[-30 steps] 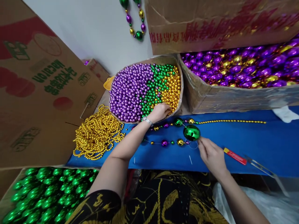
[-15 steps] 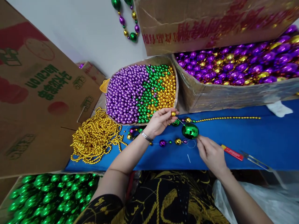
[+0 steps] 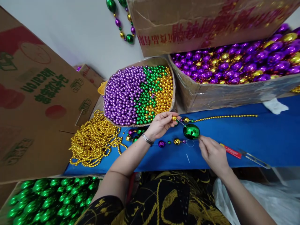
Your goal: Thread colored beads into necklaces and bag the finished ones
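Note:
My left hand [image 3: 161,125], with a bracelet at the wrist, pinches a small gold bead [image 3: 174,118] between thumb and fingertips. From there a thin, pale string or needle [image 3: 181,122] runs to a large, shiny green bead [image 3: 191,131]. My right hand [image 3: 213,153] is closed at the lower right end of that green bead; what lies inside its fingers is hidden. Below and beyond the hands, a bead strand with a purple bead [image 3: 161,143] and a gold bead [image 3: 177,141] lies on the blue cloth [image 3: 150,159], partly covered by my left arm.
A box of small purple, green and gold beads [image 3: 125,93] stands behind my left hand. Larger purple and gold beads [image 3: 225,65] fill another box. Gold bead chains [image 3: 93,140] are heaped at left, green beads [image 3: 51,197] below. A red-handled cutter [image 3: 232,152] lies at right.
The whole view has shifted slightly. Both hands keep their holds on the gold bead and at the green bead, with almost no movement between them.

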Tool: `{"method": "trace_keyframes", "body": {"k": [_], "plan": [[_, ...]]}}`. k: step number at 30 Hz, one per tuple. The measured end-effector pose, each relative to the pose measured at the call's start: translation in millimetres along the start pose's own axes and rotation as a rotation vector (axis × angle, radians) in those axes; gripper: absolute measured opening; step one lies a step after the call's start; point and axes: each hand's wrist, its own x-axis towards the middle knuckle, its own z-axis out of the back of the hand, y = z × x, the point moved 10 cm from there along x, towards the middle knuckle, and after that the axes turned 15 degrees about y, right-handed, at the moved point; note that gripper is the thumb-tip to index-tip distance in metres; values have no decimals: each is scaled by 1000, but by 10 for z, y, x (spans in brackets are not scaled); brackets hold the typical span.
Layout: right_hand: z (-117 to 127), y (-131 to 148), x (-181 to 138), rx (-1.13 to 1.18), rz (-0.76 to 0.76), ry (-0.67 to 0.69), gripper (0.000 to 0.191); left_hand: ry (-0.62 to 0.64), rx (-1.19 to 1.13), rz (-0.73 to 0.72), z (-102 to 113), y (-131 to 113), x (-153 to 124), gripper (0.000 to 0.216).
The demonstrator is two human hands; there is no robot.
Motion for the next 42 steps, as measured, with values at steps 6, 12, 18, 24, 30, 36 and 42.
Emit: {"method": "trace_keyframes", "body": {"k": [6,12,18,24,30,36,42], "plan": [[-10,-85,-80,-175,-60,-7,23,28,235,19,-73,2,39,30],[-375,-346,-174,131,-132,42,23,23,401,9,-127,383,190,34],[-372,-563,-195,67,-220,79,32,25,983,-235,-445,41,192,21],[99,-308,277,236,-59,-48,30,153,1028,-286,-990,-568,244,20],[275,-477,365,485,-179,-127,23,335,1207,-340,-1296,-1126,1086,29],[246,-520,297,587,-218,-139,24,226,1966,99,-1034,-999,2466,21],[345,-481,242,455,-220,-146,23,388,1638,-189,-1233,-1144,2116,24]]}}
